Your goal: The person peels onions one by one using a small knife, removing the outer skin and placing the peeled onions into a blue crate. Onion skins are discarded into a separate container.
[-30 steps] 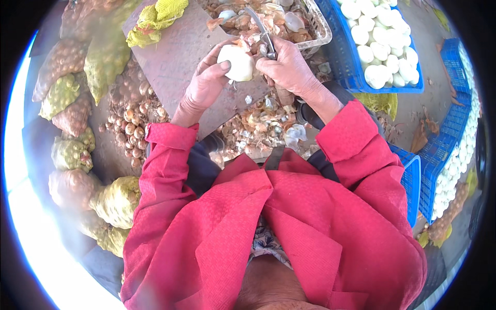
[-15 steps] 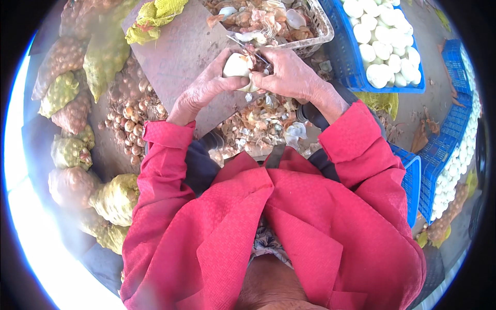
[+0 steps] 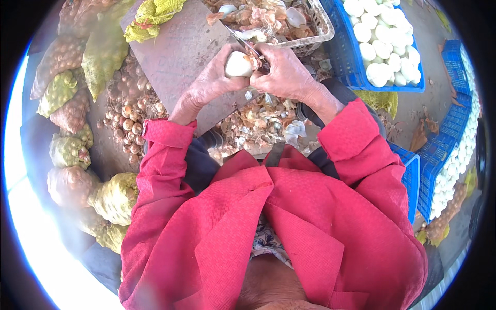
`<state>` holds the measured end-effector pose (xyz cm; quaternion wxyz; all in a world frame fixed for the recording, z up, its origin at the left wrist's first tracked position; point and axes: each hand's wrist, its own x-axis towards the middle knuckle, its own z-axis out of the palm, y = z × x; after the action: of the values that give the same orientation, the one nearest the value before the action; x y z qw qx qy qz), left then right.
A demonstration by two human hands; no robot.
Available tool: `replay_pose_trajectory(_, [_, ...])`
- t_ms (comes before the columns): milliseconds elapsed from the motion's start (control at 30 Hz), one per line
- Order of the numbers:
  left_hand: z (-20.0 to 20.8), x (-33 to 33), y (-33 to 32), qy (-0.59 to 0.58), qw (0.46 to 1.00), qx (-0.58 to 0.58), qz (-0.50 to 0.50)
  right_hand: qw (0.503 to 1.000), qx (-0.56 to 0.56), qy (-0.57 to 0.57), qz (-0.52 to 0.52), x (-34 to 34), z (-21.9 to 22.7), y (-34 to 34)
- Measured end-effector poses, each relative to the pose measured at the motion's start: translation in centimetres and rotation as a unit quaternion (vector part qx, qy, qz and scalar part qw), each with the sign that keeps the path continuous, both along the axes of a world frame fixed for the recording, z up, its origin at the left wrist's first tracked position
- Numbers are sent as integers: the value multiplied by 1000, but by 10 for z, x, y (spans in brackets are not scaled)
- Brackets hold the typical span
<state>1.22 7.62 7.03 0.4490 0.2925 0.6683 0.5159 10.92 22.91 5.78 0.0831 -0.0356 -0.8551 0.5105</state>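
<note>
My left hand (image 3: pixel 211 76) is wrapped round a mostly white onion (image 3: pixel 238 65) whose smooth side faces up. Close against it, my right hand (image 3: pixel 287 73) is closed on a knife (image 3: pixel 245 43). The thin blade points up and to the left, past the onion's far side, and its handle is hidden in my fingers. Brown, papery onion skin (image 3: pixel 257 63) sits between the onion and my right thumb. Beneath both hands lies a heap of onion peelings (image 3: pixel 258 121).
A pale plastic crate (image 3: pixel 324 31) of skins stands ahead. Blue crates (image 3: pixel 341 62) of peeled onions (image 3: pixel 381 49) are on the right. At left lie unpeeled onions (image 3: pixel 129 124), filled mesh sacks (image 3: pixel 116 199) and a flat board (image 3: pixel 175 46) bearing a yellow net bag (image 3: pixel 155 18).
The onion has turned in my left hand and shows more bare white surface. My left thumb no longer lies across its front. My right hand has shifted slightly, with skin bunched by its thumb.
</note>
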Motion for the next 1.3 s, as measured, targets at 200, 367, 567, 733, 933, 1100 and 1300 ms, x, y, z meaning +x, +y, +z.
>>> replay_pose_trajectory(200, [0, 0, -1, -10, 999, 44, 0, 998, -62, 12, -28, 0, -2, 2])
replay_pose_trajectory(367, [7, -6, -4, -19, 1000, -21, 0, 991, -105, -80, 29, -2, 3, 15])
replay_pose_trajectory(567, [-5, -6, -5, 113, 991, -62, -47, 994, -31, -86, 59, -2, 8, 8])
replay_pose_trajectory(733, [-2, -2, -3, 143, 985, -62, -73, 999, 19, -31, 40, -1, -6, 10])
replay_pose_trajectory(933, [3, 4, -1, 93, 994, 8, -52, 996, -63, -62, 17, -2, 2, 13])
replay_pose_trajectory(1100, [10, 10, -2, -1, 998, 66, -8, 971, -223, -81, -24, -2, 0, 11])
replay_pose_trajectory(1300, [5, 6, -3, -52, 991, 118, 41, 945, -296, -135, -13, 1, 9, 14])
